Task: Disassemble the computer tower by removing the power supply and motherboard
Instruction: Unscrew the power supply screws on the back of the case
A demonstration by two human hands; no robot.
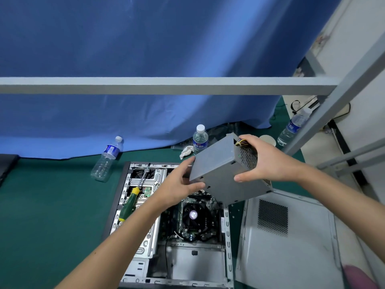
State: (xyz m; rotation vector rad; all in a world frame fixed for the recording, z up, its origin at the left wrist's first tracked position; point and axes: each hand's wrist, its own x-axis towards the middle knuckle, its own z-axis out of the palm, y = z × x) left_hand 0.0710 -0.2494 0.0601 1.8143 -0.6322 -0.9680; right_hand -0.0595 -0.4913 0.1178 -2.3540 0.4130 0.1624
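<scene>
Setting: improvised electronics teardown bench, workshop-type room. Green mat [52,205] covers the work surface; blue fabric backdrop [145,49] hangs behind it on a grey metal frame [166,85]. Opened computer tower [177,247] lies flat, screwdriver [133,197] resting on it, detached side panel [291,236] beside. Water bottles [107,158] scattered about.

No legible text anywhere. Blue labels on the three water bottles, at 9 o'clock [110,151], 12 o'clock [200,145] and 2 o'clock [292,127] of the computer case [228,226], carry print too blurred to read.
</scene>
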